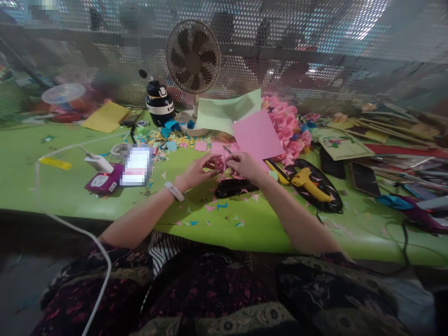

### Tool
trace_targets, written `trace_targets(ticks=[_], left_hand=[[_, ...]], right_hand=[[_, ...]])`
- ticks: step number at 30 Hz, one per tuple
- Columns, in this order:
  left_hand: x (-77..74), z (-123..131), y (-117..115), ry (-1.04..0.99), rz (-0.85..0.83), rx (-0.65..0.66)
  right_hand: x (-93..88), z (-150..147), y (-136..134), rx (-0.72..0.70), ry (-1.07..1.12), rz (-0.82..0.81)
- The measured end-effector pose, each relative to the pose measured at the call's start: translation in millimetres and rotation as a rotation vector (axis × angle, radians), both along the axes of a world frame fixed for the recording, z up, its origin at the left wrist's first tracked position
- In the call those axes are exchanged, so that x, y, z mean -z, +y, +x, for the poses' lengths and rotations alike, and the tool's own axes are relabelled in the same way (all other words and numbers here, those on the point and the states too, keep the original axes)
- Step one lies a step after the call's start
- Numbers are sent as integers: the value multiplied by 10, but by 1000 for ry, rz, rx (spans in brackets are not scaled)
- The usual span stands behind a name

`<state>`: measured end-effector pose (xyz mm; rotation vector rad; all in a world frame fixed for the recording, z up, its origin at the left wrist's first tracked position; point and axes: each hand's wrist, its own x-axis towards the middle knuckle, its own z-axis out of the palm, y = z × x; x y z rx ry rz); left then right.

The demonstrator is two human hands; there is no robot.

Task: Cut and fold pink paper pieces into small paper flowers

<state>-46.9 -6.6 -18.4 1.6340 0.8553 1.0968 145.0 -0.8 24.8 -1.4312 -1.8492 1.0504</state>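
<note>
Lying toward the tabletop's near edge, a black object could snag a lowered wrist. Just beyond, the left hand grips a pink paper piece that uneven squeezing might tear; the right hand pinches a thin dark stick that could slip. Toward the far edge, a nudge might slide the pink sheet.

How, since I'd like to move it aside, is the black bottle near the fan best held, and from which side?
Grip the black bottle around its white band, coming from the left or front. It stands upright with a rounded body, so wrapping around the middle should hold steadier than the lid; the fan crowds its right.
</note>
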Motion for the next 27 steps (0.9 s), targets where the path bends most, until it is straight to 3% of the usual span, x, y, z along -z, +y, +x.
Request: trace_targets(ticks=[5, 9, 19, 23, 27], left_hand=[[-17, -53, 36, -211, -319, 107], [-42, -103, 43, -317, -417, 130], [-30, -83, 56, -491, -488, 104], [-24, -77, 66, -512, -453, 110], [-8, -85, 75, -483, -417, 111]], right_hand=[[-49, 12, -33, -124, 152, 102], [-42, 56, -25, -165, 145, 215], [42, 41, -32, -113, 173, 453], [69, 21, -21, -59, 199, 458], [120, 8, 16, -91, 150, 544]])
